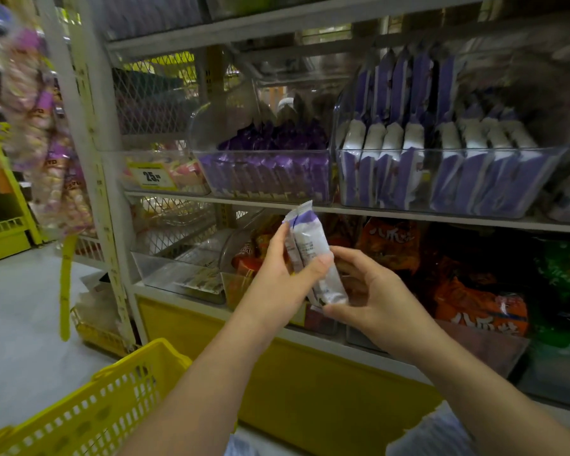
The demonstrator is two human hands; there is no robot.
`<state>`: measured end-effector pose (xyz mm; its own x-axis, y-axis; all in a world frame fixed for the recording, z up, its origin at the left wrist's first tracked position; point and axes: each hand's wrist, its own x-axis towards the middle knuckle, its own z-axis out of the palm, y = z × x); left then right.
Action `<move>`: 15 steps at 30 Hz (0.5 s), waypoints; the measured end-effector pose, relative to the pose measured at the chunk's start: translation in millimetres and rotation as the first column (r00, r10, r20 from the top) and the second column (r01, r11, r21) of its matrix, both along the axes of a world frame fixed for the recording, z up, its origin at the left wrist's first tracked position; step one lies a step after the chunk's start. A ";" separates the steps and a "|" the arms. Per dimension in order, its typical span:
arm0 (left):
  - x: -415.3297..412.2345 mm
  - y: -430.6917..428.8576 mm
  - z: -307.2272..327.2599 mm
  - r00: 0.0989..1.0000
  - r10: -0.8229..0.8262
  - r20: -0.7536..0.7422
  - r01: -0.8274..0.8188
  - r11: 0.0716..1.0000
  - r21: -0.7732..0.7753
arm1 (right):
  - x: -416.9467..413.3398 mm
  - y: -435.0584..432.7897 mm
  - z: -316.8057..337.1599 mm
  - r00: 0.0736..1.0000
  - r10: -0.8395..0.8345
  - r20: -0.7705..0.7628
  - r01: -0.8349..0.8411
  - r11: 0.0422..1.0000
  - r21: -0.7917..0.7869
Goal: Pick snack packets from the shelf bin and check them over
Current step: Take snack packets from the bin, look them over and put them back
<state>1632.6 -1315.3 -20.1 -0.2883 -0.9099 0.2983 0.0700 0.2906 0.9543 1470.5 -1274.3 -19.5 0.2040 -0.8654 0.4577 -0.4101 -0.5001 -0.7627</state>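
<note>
You face a grey metal shop shelf (408, 214) standing on a pale floor (20, 307). On it sits a clear plastic bin (448, 152) packed with upright purple-and-white packets. Left of that bin, a yellow price tag (152, 177) reads "25". Below the bin, orange snack bags (474, 304) carry white Chinese characters. Below and left of the bin, your left hand (283, 278) grips two slim white-and-purple snack packets (310, 238), tilted, with the thumb across their front. Your right hand (375, 301) curls its fingers (346, 263) round their lower end. Far down-left of the bin is a yellow perforated plastic basket (89, 413).
</note>
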 end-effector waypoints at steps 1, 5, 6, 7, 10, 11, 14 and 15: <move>-4.3 2.2 3.8 1.000 0.016 0.017 -0.016 1.000 -0.005 | 1.0 2.8 1.9 0.998 -0.018 -0.054 0.016 0.999 -0.039; -14.2 3.8 15.2 0.995 0.070 -0.072 -0.072 0.997 -0.029 | -3.7 12.2 13.6 0.977 -0.020 -0.212 -0.006 0.992 -0.125; -14.7 3.9 18.8 0.988 0.050 -0.147 -0.049 0.999 0.008 | -8.2 14.1 18.9 0.968 -0.036 -0.247 -0.004 0.987 -0.160; -15.1 4.5 23.4 0.975 0.025 -0.221 -0.016 0.999 0.043 | -13.5 15.4 25.2 0.962 -0.057 -0.266 0.003 0.979 -0.202; -18.5 8.6 39.7 0.911 -0.018 -0.411 0.063 0.994 0.094 | -31.0 16.6 44.2 0.981 -0.113 -0.160 0.075 0.971 -0.225; -21.4 9.5 45.7 0.888 -0.023 -0.459 0.078 0.992 0.101 | -35.3 18.2 50.9 0.993 -0.085 -0.076 0.071 0.984 -0.166; -34.3 14.7 66.7 0.820 -0.057 -0.569 0.173 0.973 0.152 | -45.3 27.0 69.0 0.993 0.066 0.097 -0.060 0.996 -0.059; -40.3 16.7 74.7 0.801 -0.076 -0.594 0.223 0.958 0.178 | -48.1 30.3 74.6 0.990 0.084 0.113 -0.077 0.995 -0.065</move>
<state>1592.2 -1298.6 54.6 -0.2678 -0.9323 0.2431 0.6510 0.0109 0.7590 1422.4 -1244.0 55.1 0.2151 -0.8181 0.5333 -0.2775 -0.5748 -0.7698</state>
